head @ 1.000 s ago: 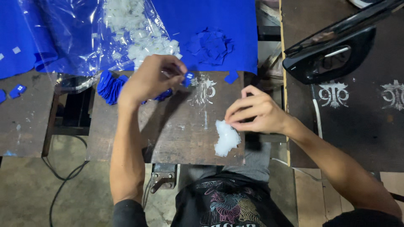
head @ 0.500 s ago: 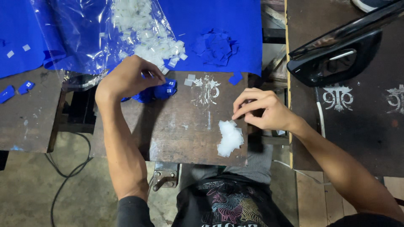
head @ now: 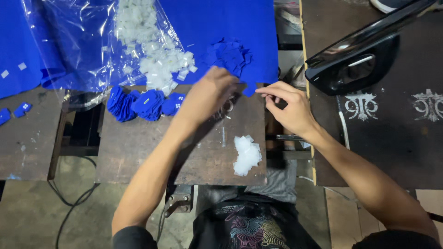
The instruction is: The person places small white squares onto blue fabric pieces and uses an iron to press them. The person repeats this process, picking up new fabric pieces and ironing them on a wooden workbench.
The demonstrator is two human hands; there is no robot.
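My left hand (head: 210, 94) reaches across the wooden board (head: 138, 152), fingers curled on a small blue fabric piece (head: 250, 90) at the board's far edge. My right hand (head: 288, 108) meets it from the right, thumb and forefinger pinched on the same piece. Just beyond lies a loose heap of blue pieces (head: 228, 54) on a blue cloth (head: 217, 20). A small pile of white squares (head: 247, 154) lies on the board near me, below my right hand.
A clear plastic bag of white squares (head: 152, 55) lies at the back left. Stacked blue pieces (head: 143, 103) sit beside it. A black iron (head: 364, 62) rests on the dark table (head: 392, 138) to the right. A cable (head: 69, 203) lies on the floor.
My left hand moved right from the stacked blue pieces to the board's far edge. My right hand left the white pile and rose to meet it.
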